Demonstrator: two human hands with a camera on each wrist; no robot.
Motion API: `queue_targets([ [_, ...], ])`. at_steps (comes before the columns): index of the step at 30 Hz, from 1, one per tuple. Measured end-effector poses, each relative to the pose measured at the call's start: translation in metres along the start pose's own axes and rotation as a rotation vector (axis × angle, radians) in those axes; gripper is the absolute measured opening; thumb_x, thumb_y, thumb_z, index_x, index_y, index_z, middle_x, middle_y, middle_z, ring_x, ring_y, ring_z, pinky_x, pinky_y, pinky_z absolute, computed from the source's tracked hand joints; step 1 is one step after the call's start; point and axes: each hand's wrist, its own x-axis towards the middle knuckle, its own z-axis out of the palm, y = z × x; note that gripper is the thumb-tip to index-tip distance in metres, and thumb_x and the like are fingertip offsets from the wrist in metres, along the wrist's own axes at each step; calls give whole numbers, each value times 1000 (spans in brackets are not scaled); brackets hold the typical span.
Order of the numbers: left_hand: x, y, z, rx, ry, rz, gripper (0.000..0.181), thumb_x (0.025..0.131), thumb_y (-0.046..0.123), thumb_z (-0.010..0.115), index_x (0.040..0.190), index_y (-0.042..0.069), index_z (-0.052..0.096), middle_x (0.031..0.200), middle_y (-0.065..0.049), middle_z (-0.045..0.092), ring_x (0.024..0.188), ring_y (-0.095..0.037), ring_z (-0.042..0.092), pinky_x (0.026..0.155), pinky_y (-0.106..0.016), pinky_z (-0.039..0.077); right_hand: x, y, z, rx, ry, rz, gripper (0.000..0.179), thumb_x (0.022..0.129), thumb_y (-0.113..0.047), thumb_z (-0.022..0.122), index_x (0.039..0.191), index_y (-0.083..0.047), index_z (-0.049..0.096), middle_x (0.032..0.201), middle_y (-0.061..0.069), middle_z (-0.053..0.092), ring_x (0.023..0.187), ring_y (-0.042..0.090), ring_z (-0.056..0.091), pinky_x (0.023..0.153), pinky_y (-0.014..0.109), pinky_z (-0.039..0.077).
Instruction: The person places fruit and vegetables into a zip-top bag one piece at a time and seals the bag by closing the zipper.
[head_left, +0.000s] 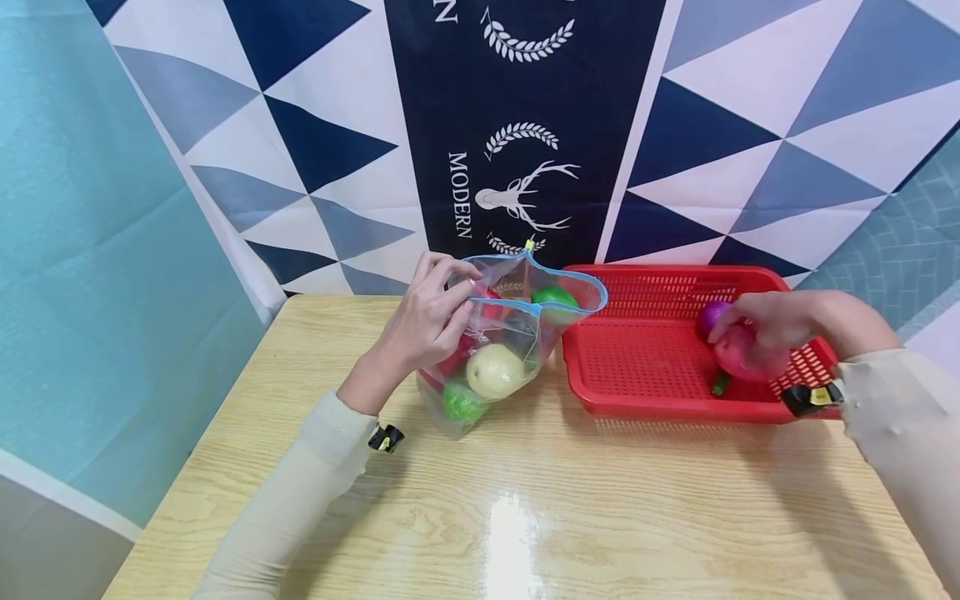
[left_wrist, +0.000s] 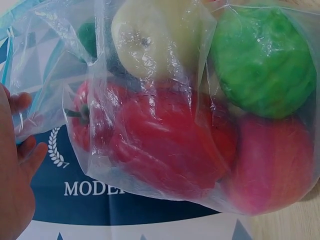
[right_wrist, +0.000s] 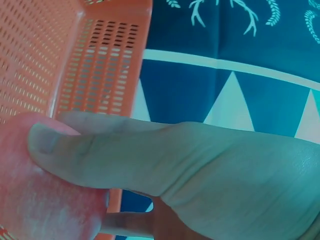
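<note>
In the head view my left hand (head_left: 435, 312) pinches the blue-edged rim of a clear zip bag (head_left: 480, 271), holding its mouth open. Through the plastic show a pale yellow, pear-like fruit (head_left: 495, 372), a bumpy green fruit (left_wrist: 265, 60), red bell peppers (left_wrist: 170, 140) and a pink-red fruit (left_wrist: 272, 165). A darker green piece (head_left: 555, 297) sits near the mouth. Over the right end of the red basket (head_left: 637, 358), my right hand (head_left: 780, 321) grips a round pink-red fruit (right_wrist: 45, 175), thumb across its top. Beside it in the basket lies a purple, round item (head_left: 714, 317).
A small green piece (head_left: 720, 383) lies in the basket below the gripped fruit. Bag and basket stand side by side on a wooden table (head_left: 450, 508). Behind them rises a patterned cloth (head_left: 345, 150) with triangles and a deer head.
</note>
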Motion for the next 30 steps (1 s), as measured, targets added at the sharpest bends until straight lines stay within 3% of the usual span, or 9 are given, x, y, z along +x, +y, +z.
queue_targets([
  [3,0,0,0,-1,2,1,26,103,15,50,93,3,70,128,-22,74,126,-43,57,110,-60,51,0,-4,1,-4,42,-17,56,90,7,76,145,5,66,127,21,63,117,39,56,83,39,66],
  [8,1,-1,1,1,15,14,26,104,15,50,92,3,70,129,-22,74,125,-43,57,110,-59,50,0,-11,7,1,185,-62,60,88,-5,87,145,-3,70,128,15,69,118,34,61,79,37,64],
  [14,3,0,1,6,19,15,26,103,14,49,91,3,69,136,-24,74,126,-44,57,110,-59,48,5,-25,9,47,317,-95,64,87,-15,92,146,-6,70,134,18,70,120,36,65,79,42,66],
  [21,4,2,2,11,5,1,29,104,16,48,96,3,73,141,-24,73,127,-44,56,110,-59,49,10,-46,8,-6,441,-157,64,87,-21,94,146,-8,72,136,18,73,121,35,67,78,38,63],
  [27,5,3,1,14,-1,2,29,103,16,48,96,3,73,141,-24,73,127,-44,56,110,-59,49,13,-62,7,10,552,-168,65,88,-25,94,147,-10,72,139,22,72,121,38,69,78,37,60],
  [30,4,3,1,14,-3,-1,30,104,16,49,99,2,75,141,-23,73,128,-44,57,111,-59,49,15,-69,8,43,597,-185,63,90,-25,93,147,-9,72,148,25,67,130,43,64,81,37,60],
])
